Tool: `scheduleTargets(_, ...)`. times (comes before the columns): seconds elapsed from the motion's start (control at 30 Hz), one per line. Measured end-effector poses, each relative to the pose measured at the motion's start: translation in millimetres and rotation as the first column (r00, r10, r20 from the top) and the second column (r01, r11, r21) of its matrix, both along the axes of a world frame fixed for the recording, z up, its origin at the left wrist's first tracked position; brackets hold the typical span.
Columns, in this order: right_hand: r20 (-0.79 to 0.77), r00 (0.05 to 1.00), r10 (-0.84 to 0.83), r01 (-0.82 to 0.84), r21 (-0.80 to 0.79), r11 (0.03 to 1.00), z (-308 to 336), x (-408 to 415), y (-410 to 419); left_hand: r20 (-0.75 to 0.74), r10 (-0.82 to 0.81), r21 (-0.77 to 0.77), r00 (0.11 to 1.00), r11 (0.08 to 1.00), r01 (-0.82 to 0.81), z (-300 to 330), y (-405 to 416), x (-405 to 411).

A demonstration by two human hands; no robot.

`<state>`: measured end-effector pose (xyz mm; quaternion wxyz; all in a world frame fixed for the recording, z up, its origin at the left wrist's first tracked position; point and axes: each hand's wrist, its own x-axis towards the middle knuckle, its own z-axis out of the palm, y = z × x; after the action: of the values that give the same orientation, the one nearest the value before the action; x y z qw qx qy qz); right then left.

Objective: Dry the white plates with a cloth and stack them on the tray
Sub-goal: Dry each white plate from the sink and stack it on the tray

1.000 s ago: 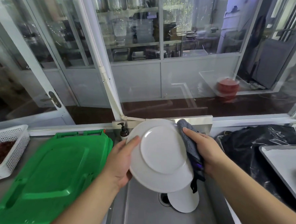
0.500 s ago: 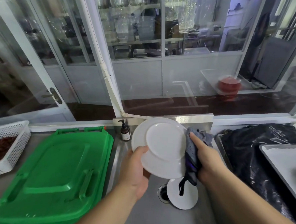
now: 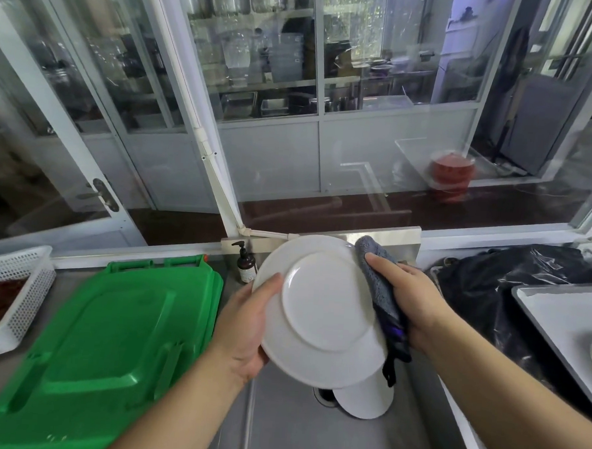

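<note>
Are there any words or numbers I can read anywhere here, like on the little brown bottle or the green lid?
No text here can be read.
Brown pump bottle: it has a pale label, but the print is too small and blurred.
Green lid: no words show, only moulded ridges.
White plate, held with its underside facing the camera: no mark visible.
Containers on the shelves behind the glass: too blurred to read.

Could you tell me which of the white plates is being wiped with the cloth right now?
The plate held up in the left hand, with the grey cloth against its right edge; another plate lies untouched in the sink below.
</note>
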<state>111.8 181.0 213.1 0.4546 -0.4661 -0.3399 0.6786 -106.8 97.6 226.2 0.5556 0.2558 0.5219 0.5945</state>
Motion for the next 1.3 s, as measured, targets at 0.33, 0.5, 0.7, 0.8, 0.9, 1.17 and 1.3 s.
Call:
scheduleTargets(0.33,-0.184,0.947,-0.265,0.224,-0.215,0.95,-33,-34,-25,0.237,0.25,-0.042,0.939,0.968,-0.247,-27,1,49)
scheduleTargets(0.5,-0.058,0.989,-0.138,0.13,-0.131,0.983,-22,-13,-7,0.206,0.154,-0.108,0.966,0.985,-0.134,-21,7,18)
scheduleTargets(0.7,0.108,0.988,0.108,-0.109,0.008,0.994,5,5,9,0.014,-0.098,-0.106,0.995,0.989,0.099,-8,13,-15)
scheduleTargets(0.8,0.13,0.987,0.093,-0.099,0.039,0.994,10,0,10,-0.003,-0.036,-0.077,0.999,0.996,0.036,-3,13,-13)
scheduleTargets(0.9,0.194,0.981,0.004,-0.02,0.081,0.997,6,-7,10,0.008,0.059,-0.038,0.998,0.998,-0.059,0,11,-6)
scheduleTargets(1.17,0.024,0.966,-0.258,0.259,-0.078,0.963,-30,-46,-16,0.255,0.374,-0.004,0.892,0.923,-0.386,-16,14,43)
scheduleTargets(1.3,-0.041,0.969,-0.246,0.242,-0.083,0.967,-33,-38,-14,0.272,0.306,-0.031,0.912,0.95,-0.309,-24,11,40)
